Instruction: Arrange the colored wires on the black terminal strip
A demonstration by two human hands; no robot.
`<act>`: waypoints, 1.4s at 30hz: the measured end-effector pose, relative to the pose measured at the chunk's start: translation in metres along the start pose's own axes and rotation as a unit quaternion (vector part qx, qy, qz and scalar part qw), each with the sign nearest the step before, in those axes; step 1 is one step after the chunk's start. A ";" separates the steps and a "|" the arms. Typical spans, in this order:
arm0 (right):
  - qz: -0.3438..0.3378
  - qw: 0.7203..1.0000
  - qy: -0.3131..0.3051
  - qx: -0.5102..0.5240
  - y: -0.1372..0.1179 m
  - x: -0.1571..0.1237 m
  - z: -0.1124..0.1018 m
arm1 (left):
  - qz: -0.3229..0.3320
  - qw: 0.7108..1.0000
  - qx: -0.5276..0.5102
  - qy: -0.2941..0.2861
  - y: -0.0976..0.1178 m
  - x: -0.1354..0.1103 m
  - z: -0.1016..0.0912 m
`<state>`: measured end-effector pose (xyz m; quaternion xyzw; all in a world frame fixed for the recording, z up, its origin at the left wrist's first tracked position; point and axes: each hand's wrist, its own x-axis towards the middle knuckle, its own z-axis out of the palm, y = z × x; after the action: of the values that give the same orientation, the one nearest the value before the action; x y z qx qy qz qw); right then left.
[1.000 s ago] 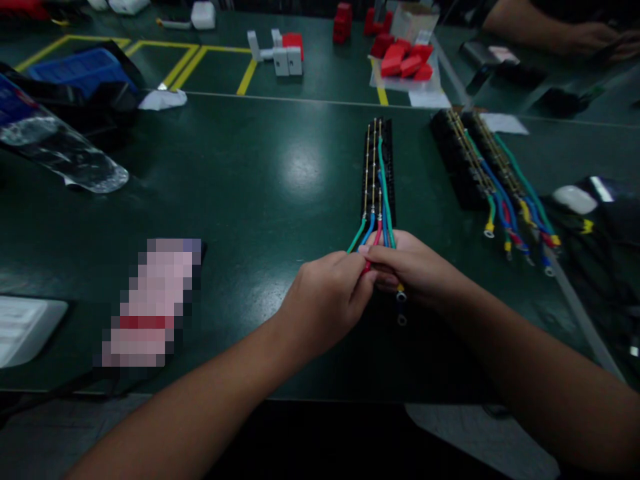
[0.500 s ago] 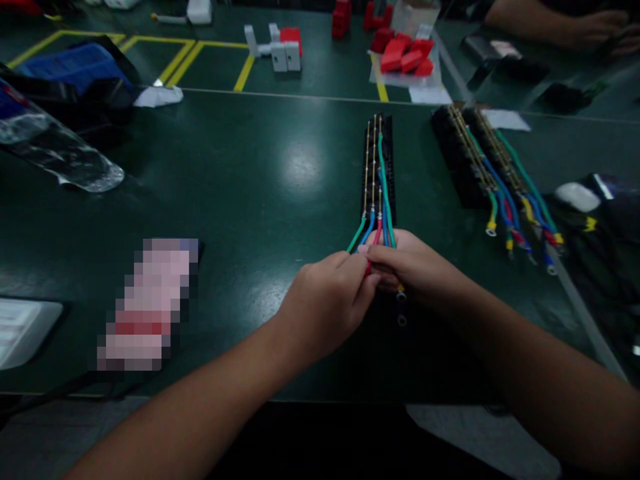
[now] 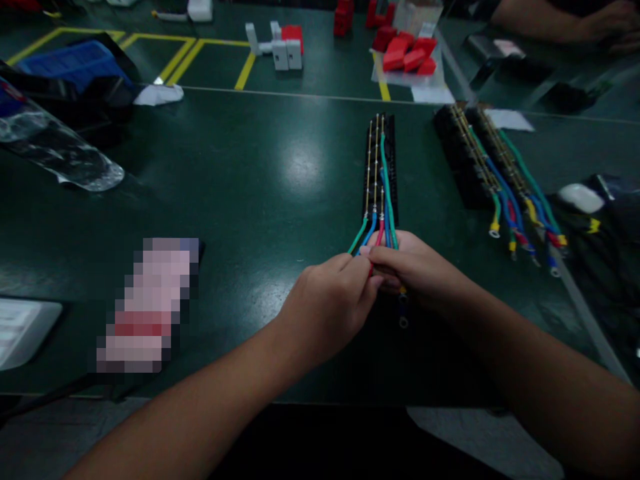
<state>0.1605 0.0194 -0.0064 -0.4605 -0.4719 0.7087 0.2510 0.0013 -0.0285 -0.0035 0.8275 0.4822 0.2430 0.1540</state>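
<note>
A long black terminal strip (image 3: 376,167) with brass-coloured bars lies on the green table, its near end toward me. Green, blue and red wires (image 3: 379,232) come off that end into my hands. My left hand (image 3: 334,300) is closed on the wires from the left, fingers pinched together. From the right, my right hand (image 3: 413,263) is closed round the same bundle, its thumb meeting the left fingers. Below the hands a ring terminal (image 3: 403,323) dangles from a wire end. The middle of the bundle is hidden by my fingers.
Two more wired black strips (image 3: 480,157) lie to the right. A blurred-out flat object (image 3: 150,303) and a white tray edge (image 3: 30,327) are at left. Red plastic parts (image 3: 407,53) and grey parts (image 3: 287,53) lie farther back. Another person's arm (image 3: 555,23) shows at top right.
The strip and the background sit very slightly farther right in view. Both hands keep their hold on the wires, almost unmoved.
</note>
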 end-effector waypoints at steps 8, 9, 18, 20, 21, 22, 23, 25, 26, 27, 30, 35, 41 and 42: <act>-0.002 1.000 0.004 -0.010 -0.002 0.000 0.001 | -0.004 1.000 0.006 -0.006 0.001 0.001 -0.001; -0.003 1.000 0.004 -0.011 -0.002 0.000 0.002 | -0.006 1.000 0.007 -0.010 0.002 0.001 -0.001; -0.012 0.999 0.014 -0.029 -0.001 0.000 0.001 | 0.003 1.000 0.013 -0.013 0.003 -0.001 -0.002; -0.014 0.999 0.012 -0.034 -0.001 0.000 0.001 | 0.008 1.000 0.014 -0.010 0.003 0.000 -0.001; -0.014 0.999 0.012 -0.036 -0.001 0.000 0.001 | 0.010 1.000 0.015 -0.009 0.003 0.000 -0.001; -0.014 0.999 0.012 -0.038 -0.001 0.000 0.001 | 0.012 1.000 0.017 -0.008 0.003 -0.001 -0.001; -0.014 0.999 0.013 -0.041 -0.002 0.000 0.001 | 0.013 1.000 0.019 -0.008 0.003 -0.001 -0.001; -0.015 0.999 0.016 -0.045 -0.002 0.000 0.001 | 0.016 1.000 0.024 -0.007 0.004 -0.001 -0.001; -0.015 0.999 0.018 -0.046 -0.002 0.000 0.001 | 0.017 0.999 0.027 -0.005 0.004 -0.002 -0.001; -0.015 0.999 0.020 -0.046 -0.002 0.000 0.002 | 0.019 0.999 0.030 -0.004 0.004 -0.002 -0.002; -0.011 0.999 0.022 -0.045 -0.003 -0.001 0.002 | 0.023 0.999 0.038 -0.006 0.005 -0.002 -0.002; -0.011 0.999 0.023 -0.043 -0.003 -0.001 0.003 | 0.025 0.999 0.032 -0.005 0.004 -0.001 -0.002; -0.013 0.999 0.019 -0.049 -0.003 0.000 0.002 | 0.019 0.999 0.029 -0.018 0.003 -0.001 -0.002; -0.013 0.998 0.020 -0.052 -0.003 0.000 0.002 | 0.017 0.999 0.028 -0.020 0.003 -0.001 -0.002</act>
<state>0.1588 0.0196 -0.0039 -0.4806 -0.5092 0.6706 0.2450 0.0025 -0.0310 -0.0007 0.8443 0.4715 0.2151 0.1365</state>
